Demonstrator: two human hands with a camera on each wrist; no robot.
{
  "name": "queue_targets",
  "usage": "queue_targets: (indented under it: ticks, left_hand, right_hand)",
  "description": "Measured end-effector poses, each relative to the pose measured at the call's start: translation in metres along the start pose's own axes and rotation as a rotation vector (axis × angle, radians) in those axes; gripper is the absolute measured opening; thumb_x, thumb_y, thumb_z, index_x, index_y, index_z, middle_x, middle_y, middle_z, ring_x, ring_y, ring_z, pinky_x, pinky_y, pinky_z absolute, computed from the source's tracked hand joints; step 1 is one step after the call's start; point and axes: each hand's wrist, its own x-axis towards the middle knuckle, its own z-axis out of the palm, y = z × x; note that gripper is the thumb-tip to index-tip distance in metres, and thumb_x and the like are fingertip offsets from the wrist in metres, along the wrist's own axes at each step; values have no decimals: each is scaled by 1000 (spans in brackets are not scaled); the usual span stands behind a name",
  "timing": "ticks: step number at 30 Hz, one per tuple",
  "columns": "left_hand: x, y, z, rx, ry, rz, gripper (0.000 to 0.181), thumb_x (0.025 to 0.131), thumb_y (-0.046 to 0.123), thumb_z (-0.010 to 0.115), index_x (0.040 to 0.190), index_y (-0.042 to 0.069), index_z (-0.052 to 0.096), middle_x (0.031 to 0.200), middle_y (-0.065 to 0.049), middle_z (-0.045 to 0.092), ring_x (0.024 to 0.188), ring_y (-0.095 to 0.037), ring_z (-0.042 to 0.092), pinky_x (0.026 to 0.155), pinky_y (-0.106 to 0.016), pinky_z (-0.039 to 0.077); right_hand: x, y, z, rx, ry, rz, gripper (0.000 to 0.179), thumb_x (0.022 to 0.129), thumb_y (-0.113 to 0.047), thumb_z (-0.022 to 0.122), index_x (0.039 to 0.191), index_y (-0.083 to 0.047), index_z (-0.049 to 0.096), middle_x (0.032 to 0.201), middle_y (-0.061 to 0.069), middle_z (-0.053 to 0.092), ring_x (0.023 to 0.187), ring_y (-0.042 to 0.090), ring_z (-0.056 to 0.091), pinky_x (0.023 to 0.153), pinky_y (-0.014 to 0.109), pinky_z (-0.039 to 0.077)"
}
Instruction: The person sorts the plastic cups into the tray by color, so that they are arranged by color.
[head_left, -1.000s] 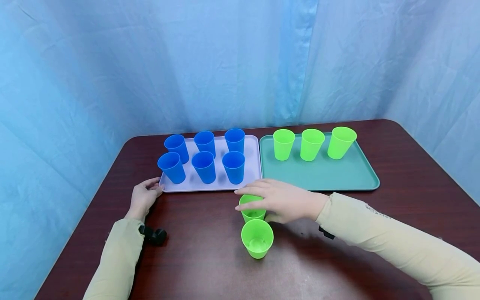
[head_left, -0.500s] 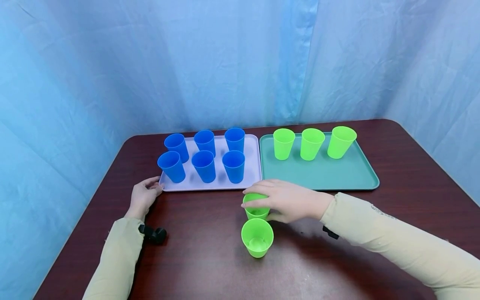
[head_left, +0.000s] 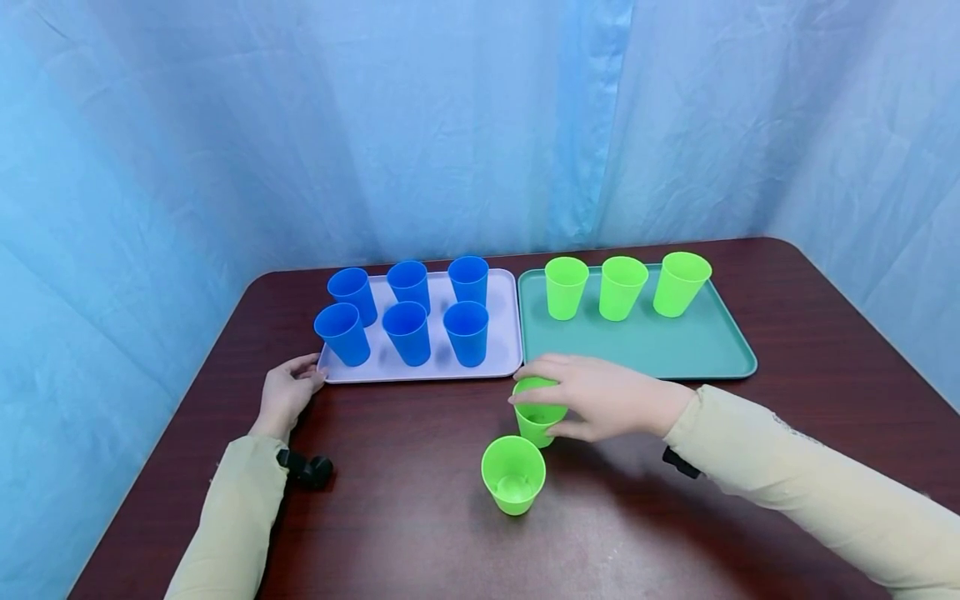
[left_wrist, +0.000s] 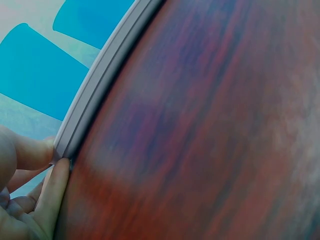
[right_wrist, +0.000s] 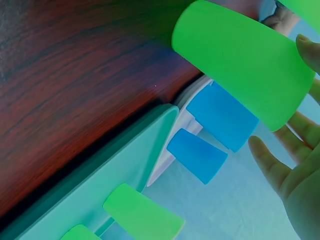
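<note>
In the head view my right hand [head_left: 592,398] grips a green cup [head_left: 538,423] near its rim, thumb on the near side and fingers around the far side. In the right wrist view that cup [right_wrist: 242,60] is upside down to the camera, with the thumb against its rim end. A second green cup [head_left: 513,475] stands upright nearer to me, apart from the held one. At the left, my left hand [head_left: 287,393] pinches the front corner of the lilac tray [head_left: 504,333]; the left wrist view shows thumb and finger [left_wrist: 56,192] at the tray's edge.
Several blue cups [head_left: 467,335] stand in two rows on the lilac tray. The green tray [head_left: 637,354] sits against its right side, with three green cups [head_left: 623,290] along the back. Behind the brown table [head_left: 390,500] hangs a light blue curtain [head_left: 450,125].
My right hand has carried the held green cup to the right, away from the other loose green cup. My left hand has stayed at the lilac tray's corner.
</note>
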Motion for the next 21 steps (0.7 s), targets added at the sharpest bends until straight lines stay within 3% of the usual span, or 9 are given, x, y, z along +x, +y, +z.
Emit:
queue_targets:
  ticks: [12, 21]
  left_hand:
    - [2, -1, 0, 14, -9, 1, 44, 95, 8, 54, 138, 4, 47, 119, -14, 51, 97, -19, 50, 60, -6, 44]
    - [1, -2, 0, 31, -2, 22, 44, 95, 9, 55, 138, 4, 48, 119, -14, 52, 99, -19, 50, 60, -7, 43]
  right_hand:
    - [-12, -1, -7, 39, 14, 84, 52, 68, -27, 85, 112, -11, 64, 106, 6, 56, 97, 21, 51, 83, 33, 49]
    - [-17, -1, -7, 47, 12, 134, 53, 68, -29, 85, 112, -12, 62, 105, 4, 55, 97, 19, 50, 81, 31, 49]
